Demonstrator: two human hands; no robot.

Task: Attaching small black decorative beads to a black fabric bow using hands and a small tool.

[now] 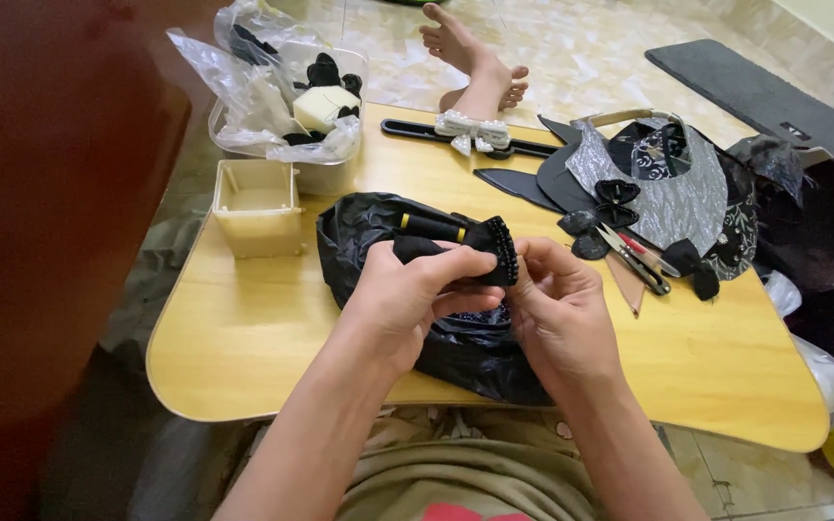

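**Beaded black bow held between both hands**

You are mid-assembly: your left hand (pixel 415 285) grips the black fabric bow (pixel 465 253) firmly, while your right hand (pixel 554 299) pinches its beaded edge at 3 o'clock. The piece sits above the black plastic bag (pixel 456 352) at the centre of the surface (pixel 243 338). The next move likely calls for a steady pinch and fine fingertip work; the snips (pixel 634 259) lie near, at 2 o'clock.

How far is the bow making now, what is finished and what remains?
Looks done: a white bow lies on a black strip, and black bows lie beside the snips. In hand: left hand and right hand hold a black beaded piece. Left: apparently loose fabric cutouts.
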